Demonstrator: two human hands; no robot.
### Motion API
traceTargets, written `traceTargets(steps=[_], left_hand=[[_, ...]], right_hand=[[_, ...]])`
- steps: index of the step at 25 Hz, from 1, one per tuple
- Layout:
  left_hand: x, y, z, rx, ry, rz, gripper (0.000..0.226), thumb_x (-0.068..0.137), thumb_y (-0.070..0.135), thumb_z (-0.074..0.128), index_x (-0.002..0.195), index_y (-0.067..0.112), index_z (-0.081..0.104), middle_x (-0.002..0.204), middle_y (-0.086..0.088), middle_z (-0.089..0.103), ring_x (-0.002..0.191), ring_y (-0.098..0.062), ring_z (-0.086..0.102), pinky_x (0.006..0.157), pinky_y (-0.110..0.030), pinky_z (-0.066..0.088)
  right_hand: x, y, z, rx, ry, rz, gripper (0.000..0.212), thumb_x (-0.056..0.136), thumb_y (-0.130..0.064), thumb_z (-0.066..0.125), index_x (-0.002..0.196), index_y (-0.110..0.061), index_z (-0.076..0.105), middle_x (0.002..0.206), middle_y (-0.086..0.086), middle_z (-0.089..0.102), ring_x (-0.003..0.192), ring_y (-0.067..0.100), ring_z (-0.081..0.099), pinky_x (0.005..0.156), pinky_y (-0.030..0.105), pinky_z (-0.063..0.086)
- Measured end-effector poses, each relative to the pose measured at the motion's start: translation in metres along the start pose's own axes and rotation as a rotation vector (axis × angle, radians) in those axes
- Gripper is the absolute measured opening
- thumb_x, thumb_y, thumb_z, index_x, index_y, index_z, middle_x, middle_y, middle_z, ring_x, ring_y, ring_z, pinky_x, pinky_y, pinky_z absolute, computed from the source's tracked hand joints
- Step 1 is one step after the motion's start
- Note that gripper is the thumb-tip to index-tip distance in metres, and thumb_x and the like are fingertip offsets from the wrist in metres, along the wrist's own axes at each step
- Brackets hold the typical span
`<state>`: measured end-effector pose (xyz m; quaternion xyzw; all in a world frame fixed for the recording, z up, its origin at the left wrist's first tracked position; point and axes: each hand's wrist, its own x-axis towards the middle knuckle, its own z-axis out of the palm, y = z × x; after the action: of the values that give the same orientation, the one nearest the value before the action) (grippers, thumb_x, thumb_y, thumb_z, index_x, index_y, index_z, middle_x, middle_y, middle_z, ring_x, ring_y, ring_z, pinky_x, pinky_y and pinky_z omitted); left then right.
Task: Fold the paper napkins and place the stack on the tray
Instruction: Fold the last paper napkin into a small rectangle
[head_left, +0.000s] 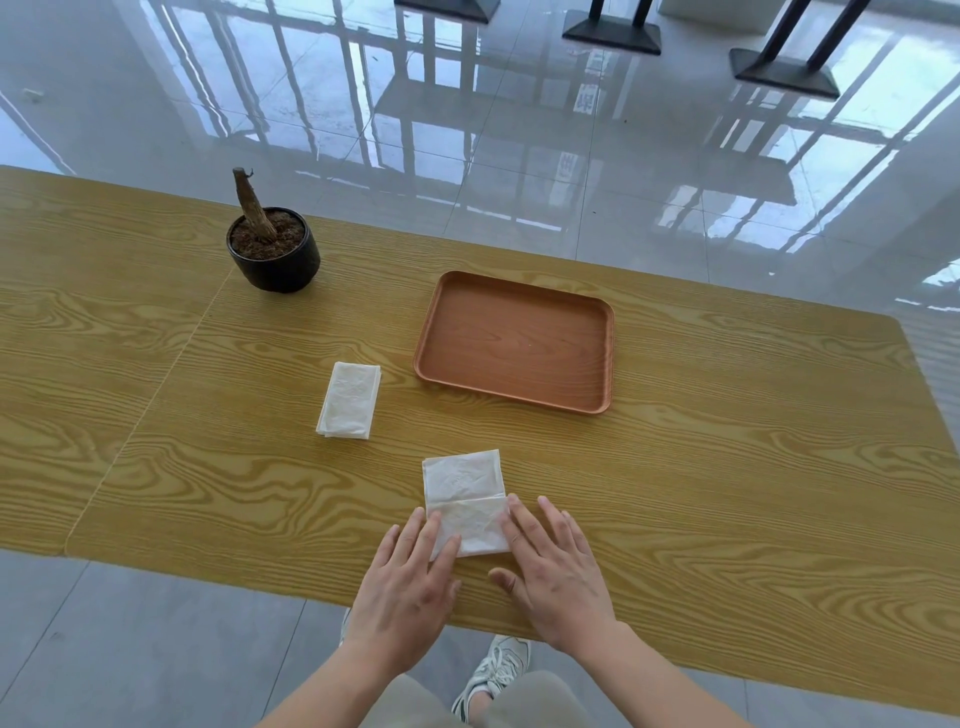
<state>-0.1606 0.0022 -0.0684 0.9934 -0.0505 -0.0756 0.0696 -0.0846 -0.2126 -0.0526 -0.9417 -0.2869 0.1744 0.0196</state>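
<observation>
- A white napkin (464, 499) lies near the table's front edge, its near flap folded up over the middle.
- The left hand (408, 587) and right hand (558, 566) lie flat, fingers spread, fingertips pressing the flap's two sides; neither grasps anything.
- A folded napkin stack (349, 400) sits further back-left, apart.
- The wooden tray (514, 340) lies beyond, bare table (727, 441) around it.
- A black plant pot (274, 249) stands far left.

On your table (727, 467): tray (514, 291) far centre-right, folded stack (349, 400) just left of it, pot (274, 249) behind that (far left), half-folded napkin (465, 499) nearest you.
</observation>
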Motion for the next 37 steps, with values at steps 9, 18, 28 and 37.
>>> traceTargets(steps=[9,18,28,37], left_hand=[[-0.003,0.001,0.002,-0.024,-0.018,0.003,0.06,0.094,0.049,0.043,0.145,0.017,0.047,0.158,-0.019,0.032,0.147,-0.031,0.029,0.114,-0.049,0.022],[0.014,-0.024,-0.018,-0.193,0.075,-0.042,0.046,0.096,0.049,0.044,0.137,0.029,0.052,0.147,0.002,0.049,0.136,-0.021,0.046,0.105,-0.042,0.039],[0.103,-0.028,-0.047,-0.493,-0.004,-0.569,0.049,0.089,0.048,0.065,0.13,0.021,0.056,0.114,0.001,0.048,0.102,-0.017,0.052,0.08,-0.031,0.048],[0.1,-0.035,-0.038,-0.548,0.005,-0.525,0.054,0.082,0.035,0.076,0.132,0.03,0.054,0.108,0.006,0.038,0.1,-0.012,0.044,0.083,-0.026,0.042]], right_hand=[[0.003,0.007,0.001,-0.041,0.015,-0.068,0.069,0.1,-0.068,0.028,0.157,-0.028,0.029,0.166,-0.012,0.019,0.152,0.031,0.021,0.116,0.049,0.011],[0.023,0.003,-0.013,0.171,0.226,0.014,0.056,0.101,-0.057,0.042,0.141,-0.019,0.054,0.143,-0.005,0.056,0.131,0.022,0.048,0.109,0.042,0.042],[0.111,0.005,-0.059,0.507,0.098,0.386,0.034,0.097,-0.041,0.058,0.12,-0.017,0.065,0.11,0.0,0.07,0.102,0.022,0.063,0.082,0.039,0.054],[0.124,0.007,-0.06,0.564,0.028,0.463,0.01,0.091,-0.035,0.064,0.09,-0.027,0.069,0.093,-0.009,0.07,0.09,0.015,0.064,0.075,0.038,0.057]])
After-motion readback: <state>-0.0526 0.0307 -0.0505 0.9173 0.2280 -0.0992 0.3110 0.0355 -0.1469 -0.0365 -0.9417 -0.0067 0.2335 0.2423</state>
